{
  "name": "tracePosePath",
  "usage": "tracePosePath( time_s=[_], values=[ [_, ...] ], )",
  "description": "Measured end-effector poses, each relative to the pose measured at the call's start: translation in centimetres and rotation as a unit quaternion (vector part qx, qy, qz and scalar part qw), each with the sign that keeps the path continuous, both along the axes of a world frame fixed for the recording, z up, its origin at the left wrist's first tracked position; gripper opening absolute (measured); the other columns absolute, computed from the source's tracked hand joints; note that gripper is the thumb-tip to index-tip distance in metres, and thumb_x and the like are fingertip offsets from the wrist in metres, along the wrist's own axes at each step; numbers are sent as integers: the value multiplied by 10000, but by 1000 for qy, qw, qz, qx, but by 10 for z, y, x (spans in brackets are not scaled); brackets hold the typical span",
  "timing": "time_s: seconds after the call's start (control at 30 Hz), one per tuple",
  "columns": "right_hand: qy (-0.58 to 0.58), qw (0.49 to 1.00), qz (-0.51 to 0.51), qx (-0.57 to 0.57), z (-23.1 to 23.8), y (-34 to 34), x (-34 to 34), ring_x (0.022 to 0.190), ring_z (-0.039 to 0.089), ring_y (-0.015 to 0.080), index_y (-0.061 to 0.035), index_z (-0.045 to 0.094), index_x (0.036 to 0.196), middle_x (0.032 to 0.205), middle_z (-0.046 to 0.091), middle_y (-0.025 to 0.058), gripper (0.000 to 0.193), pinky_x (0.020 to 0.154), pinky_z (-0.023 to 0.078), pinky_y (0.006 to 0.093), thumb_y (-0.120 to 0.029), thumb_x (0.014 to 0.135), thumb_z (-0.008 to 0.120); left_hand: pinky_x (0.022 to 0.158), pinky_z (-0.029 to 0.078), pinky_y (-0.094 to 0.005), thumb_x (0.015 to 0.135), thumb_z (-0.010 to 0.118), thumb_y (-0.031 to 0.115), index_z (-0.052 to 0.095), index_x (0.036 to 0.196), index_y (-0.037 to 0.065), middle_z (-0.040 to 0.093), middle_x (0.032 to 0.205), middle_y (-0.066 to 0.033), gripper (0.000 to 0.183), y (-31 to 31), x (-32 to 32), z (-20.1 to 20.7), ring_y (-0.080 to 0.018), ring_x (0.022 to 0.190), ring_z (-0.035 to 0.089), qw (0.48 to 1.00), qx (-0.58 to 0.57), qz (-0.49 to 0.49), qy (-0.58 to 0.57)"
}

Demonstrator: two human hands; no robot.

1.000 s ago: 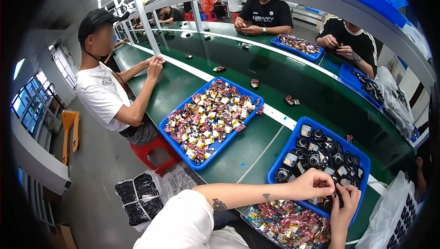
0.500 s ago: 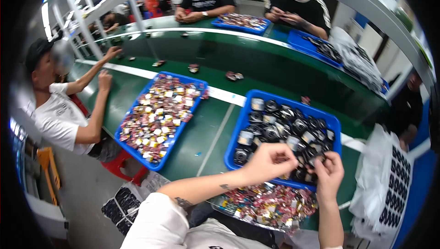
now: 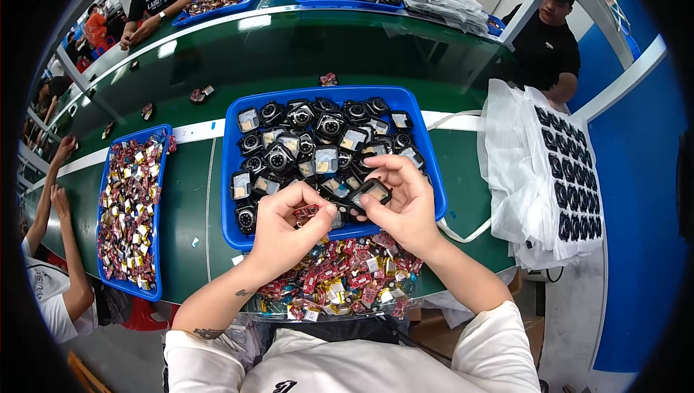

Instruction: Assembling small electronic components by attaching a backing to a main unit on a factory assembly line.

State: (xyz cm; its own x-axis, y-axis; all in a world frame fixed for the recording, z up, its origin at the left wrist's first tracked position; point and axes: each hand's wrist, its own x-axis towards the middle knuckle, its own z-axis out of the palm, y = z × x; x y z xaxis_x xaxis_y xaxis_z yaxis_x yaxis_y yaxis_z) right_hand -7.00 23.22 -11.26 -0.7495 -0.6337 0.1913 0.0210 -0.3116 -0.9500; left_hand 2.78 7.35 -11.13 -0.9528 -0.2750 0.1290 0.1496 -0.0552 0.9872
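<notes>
**Green worktop and what lies on it**

The long green worktop [image 3: 289,53] has a white stripe running along it. A blue tray [image 3: 235,198] of black and silver parts sits in the middle, and a second blue tray [image 3: 106,176] of red and gold pieces lies well to its left. At the near edge lies a clear tray [image 3: 340,284] of red pieces, white plastic bags [image 3: 520,169] to the right. Small loose pieces [image 3: 200,94] dot the far side.
</notes>
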Motion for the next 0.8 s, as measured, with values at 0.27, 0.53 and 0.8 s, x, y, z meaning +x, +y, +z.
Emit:
tracePosePath(
  time_s=[0.27,0.53,0.8],
  values=[
    [9,997,28,65,-2,-1,7,885,591,91,17,595,1123,1046,581,60,280,716,530,209,46,845,598,492,404,-169,773,674,34,657,746,-29,637,613,-19,71,5,8,10,-6,574,546,994,-102,39,15],
    [0,995,76,63,-7,-3,13,981,593,117,31,536,1219,1202,567,132,388,803,529,226,73,835,563,462,396,-184,773,680,61,679,772,-22,659,617,-46,84,6,6,6,-11,536,540,983,-166,80,-13],
    [28,992,83,88,-4,-3,15,971,598,122,24,546,1218,1159,588,127,374,808,535,227,47,845,576,447,382,-196,779,679,82,675,763,-23,650,599,-57,107,5,3,1,-16,510,529,979,-183,90,-10]
  ],
)
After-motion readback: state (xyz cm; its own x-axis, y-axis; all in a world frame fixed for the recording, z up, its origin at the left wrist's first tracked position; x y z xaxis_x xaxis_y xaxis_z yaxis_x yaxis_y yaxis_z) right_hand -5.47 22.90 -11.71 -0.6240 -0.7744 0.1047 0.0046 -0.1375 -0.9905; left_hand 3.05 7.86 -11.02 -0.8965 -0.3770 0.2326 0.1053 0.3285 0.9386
